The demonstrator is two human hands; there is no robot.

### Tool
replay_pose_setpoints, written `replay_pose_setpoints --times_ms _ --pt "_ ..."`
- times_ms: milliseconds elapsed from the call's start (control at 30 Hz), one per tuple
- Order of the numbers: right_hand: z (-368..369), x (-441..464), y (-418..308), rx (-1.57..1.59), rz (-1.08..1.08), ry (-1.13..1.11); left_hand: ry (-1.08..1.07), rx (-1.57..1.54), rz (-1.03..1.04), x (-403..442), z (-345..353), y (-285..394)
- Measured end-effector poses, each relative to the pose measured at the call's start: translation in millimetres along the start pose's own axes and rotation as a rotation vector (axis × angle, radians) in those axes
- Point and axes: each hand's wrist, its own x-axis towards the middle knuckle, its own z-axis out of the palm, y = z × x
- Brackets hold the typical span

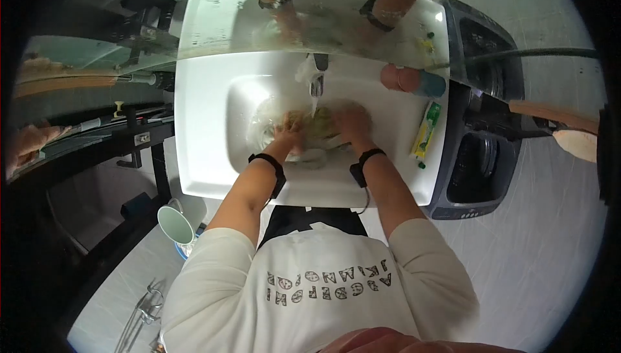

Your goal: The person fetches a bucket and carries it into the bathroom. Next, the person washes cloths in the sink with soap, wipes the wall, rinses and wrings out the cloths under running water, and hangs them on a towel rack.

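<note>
Water runs from the faucet (317, 81) into the white sink (207, 127). A wet, pale greenish cloth (318, 128) lies in the basin under the stream, its outline blurred by water. My left hand (289, 134) rests on the cloth's left side with its fingers spread. On the other side, my right hand (352, 123) is at the cloth's right edge, smeared by motion, so its fingers cannot be made out. Both wrists wear black bands.
A pink and teal bottle (414, 81) and a green-yellow tube (425, 132) lie on the sink's right ledge. Behind is a mirror (220, 23). A dark washing machine (479, 165) stands right; a pale green bucket (176, 225) is at the lower left.
</note>
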Motion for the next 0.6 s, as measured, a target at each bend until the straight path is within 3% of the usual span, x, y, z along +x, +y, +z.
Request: replay_pose_setpoints --times_ms 33,67,100,133,200,233,267,300,333,400,433,467,533,567,600 --pt "-6.9 2.5 -1.3 0.062 0.372 0.088 0.006 -0.002 -0.015 4.9 -4.1 -4.2" --pt "-17.2 6.6 -7.0 0.133 0.746 0.173 0.030 -0.206 -0.032 16.2 -5.1 -9.8" --pt "-20.1 14.9 -16.1 0.142 0.743 0.178 0.052 -0.403 -0.045 26.4 -0.8 -14.1" --pt "-23.7 26.6 -27.5 0.259 0.717 0.146 0.053 -0.391 -0.050 41.4 12.4 -16.0" --pt "-50.4 42.2 -46.6 0.378 0.689 0.121 0.570 -1.596 -0.418 71.9 36.2 -19.3" --pt "-89.4 38.8 -58.5 0.904 0.618 0.129 0.569 -1.592 -0.421 72.3 32.0 -22.5" --pt "-110.4 35.9 -71.8 1.425 0.516 0.131 0.515 -1.915 -0.413 70.5 23.1 -24.4" --pt "-107.0 35.9 -88.3 1.506 0.441 0.314 0.440 -2.235 -0.396 59.9 10.7 -22.7" --pt "-105.2 36.7 -102.6 1.572 0.361 0.507 0.432 -2.226 -0.390 46.7 -2.4 -26.0" --pt "-123.3 34.0 -118.7 1.603 0.316 0.459 -0.274 -2.613 0.048 5.9 -41.4 -40.5" --pt "-134.6 32.0 -125.2 1.635 0.263 0.397 -0.495 -2.628 0.456 11.8 -28.7 -47.9" --pt "-143.6 31.0 -131.0 1.635 0.266 0.409 -0.500 -2.617 0.458 10.1 -31.4 -41.3" --pt "-153.3 30.0 -141.7 1.306 0.361 0.537 -0.366 -2.726 0.481 6.2 -35.4 -24.7" --pt "-147.1 33.1 -142.7 1.310 0.374 0.542 -0.423 -2.667 0.684 18.6 -19.7 -31.8" --pt "-137.8 38.1 -140.4 1.191 0.480 0.511 -0.405 -2.674 0.697 19.2 -17.9 -27.4"
